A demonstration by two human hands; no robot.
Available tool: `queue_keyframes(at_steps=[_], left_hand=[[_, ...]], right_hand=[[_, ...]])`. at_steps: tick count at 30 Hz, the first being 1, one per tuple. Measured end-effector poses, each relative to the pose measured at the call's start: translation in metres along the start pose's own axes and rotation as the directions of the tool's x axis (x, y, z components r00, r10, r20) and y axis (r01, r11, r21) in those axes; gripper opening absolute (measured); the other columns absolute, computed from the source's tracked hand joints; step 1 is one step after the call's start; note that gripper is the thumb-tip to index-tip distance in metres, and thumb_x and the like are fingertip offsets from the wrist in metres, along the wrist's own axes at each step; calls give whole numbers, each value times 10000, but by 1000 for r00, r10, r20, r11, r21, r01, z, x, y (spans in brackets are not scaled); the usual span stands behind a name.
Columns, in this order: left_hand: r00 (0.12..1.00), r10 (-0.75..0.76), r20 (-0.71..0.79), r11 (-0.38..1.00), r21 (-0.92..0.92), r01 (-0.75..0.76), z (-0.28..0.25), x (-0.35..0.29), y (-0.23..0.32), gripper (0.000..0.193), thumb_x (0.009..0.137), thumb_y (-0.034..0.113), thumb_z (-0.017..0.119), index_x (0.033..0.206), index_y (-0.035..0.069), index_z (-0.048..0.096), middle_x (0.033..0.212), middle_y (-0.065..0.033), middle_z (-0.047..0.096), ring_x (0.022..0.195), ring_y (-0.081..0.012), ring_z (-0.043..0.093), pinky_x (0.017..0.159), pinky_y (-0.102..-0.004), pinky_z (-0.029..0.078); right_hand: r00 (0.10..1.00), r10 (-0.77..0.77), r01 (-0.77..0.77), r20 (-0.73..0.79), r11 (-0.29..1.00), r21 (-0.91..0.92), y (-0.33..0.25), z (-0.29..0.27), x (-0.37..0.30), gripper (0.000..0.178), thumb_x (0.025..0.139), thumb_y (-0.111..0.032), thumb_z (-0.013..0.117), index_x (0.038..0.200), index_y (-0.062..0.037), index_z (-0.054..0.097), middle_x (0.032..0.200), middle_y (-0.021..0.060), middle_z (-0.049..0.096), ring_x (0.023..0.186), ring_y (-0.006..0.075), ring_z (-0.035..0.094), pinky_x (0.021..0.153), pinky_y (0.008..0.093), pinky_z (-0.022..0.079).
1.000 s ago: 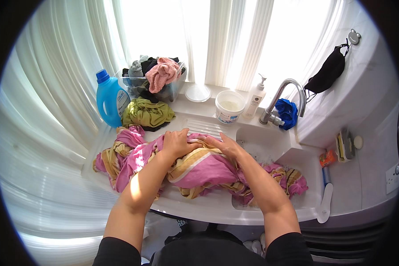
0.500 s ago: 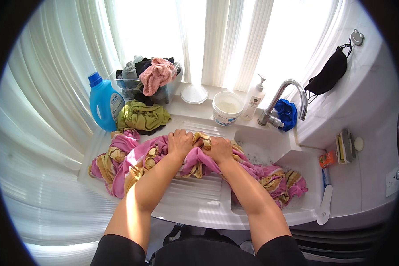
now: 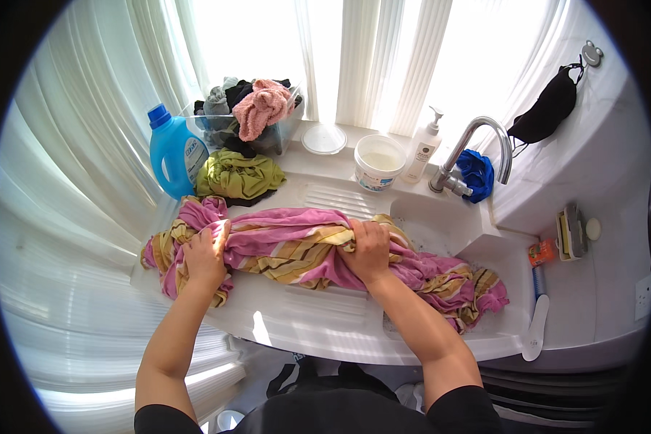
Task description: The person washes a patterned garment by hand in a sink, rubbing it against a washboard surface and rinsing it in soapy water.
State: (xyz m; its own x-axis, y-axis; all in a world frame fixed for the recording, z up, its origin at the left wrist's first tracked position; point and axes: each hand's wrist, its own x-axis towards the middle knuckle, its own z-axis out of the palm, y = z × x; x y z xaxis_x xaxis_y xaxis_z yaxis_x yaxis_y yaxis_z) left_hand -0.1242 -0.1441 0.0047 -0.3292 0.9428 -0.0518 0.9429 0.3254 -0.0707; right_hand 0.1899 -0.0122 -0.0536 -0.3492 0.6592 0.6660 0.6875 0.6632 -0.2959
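Note:
A long, bunched pink and yellow striped cloth [image 3: 289, 246] lies across the ridged washboard of a white sink [image 3: 311, 318], its right end hanging into the basin. My left hand [image 3: 206, 257] grips the bundle near its left end, fingers curled over the folds. Right of the middle, my right hand [image 3: 369, 249] has its fingers over the top of the cloth and the thumb on the near side. Between the hands the fabric is stretched out in loose lengthwise folds. Suds show in the basin beside the cloth.
Behind lie a blue detergent bottle [image 3: 172, 155], green cloth [image 3: 240, 176], a clear bin of laundry [image 3: 282, 134], a round lid [image 3: 324, 139], a white tub [image 3: 378, 165], a pump bottle [image 3: 421, 152] and the faucet [image 3: 503, 148]. A brush [image 3: 535, 329] rests at right.
My left hand has moved left along the cloth, away from my right hand. The cloth's middle, bunched between close hands before, is now spread straighter. My right hand has shifted slightly right.

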Motion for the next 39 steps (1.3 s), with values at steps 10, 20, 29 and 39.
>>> queue_keyframes(at_steps=[10, 20, 29, 39], left_hand=[[774, 508, -377, 797, -135, -589, 17, 3, 206, 961, 731, 724, 632, 1535, 292, 331, 1603, -180, 211, 1491, -404, 135, 1097, -729, 36], [629, 719, -297, 584, -232, -777, -6, 34, 305, 852, 794, 574, 677, 1462, 108, 425, 1570, -204, 279, 1433, -406, 299, 1099, -697, 207], [696, 580, -423, 661, -254, -706, 47, 60, 343, 271, 884, 322, 637, 1021, 103, 718, 1108, -105, 694, 1137, -337, 599, 1009, -630, 375], [852, 420, -313, 382, -791, -478, 48, 93, 311, 160, 802, 117, 641, 928, 36, 697, 895, -177, 692, 830, -398, 644, 744, -440, 531]], right_hand=[[924, 231, -305, 305, 927, 220, 29, -53, -9, 477, 700, -280, 773, 1102, -50, 656, 987, 128, 681, 913, 346, 636, 819, 453, 484], [-155, 687, -481, 710, -680, 553, 280, 41, -91, 419, 977, -300, 517, 1240, 23, 566, 1280, 160, 592, 1160, 320, 567, 1040, 474, 418], [161, 568, -198, 807, -783, 590, 299, 65, -124, 307, 907, -229, 519, 1103, -28, 643, 1117, 136, 668, 1062, 322, 606, 902, 483, 498], [458, 161, -753, 874, -452, 478, 121, -82, 51, 324, 1019, -238, 508, 1115, 44, 634, 1065, 143, 689, 1015, 242, 656, 913, 367, 517]])
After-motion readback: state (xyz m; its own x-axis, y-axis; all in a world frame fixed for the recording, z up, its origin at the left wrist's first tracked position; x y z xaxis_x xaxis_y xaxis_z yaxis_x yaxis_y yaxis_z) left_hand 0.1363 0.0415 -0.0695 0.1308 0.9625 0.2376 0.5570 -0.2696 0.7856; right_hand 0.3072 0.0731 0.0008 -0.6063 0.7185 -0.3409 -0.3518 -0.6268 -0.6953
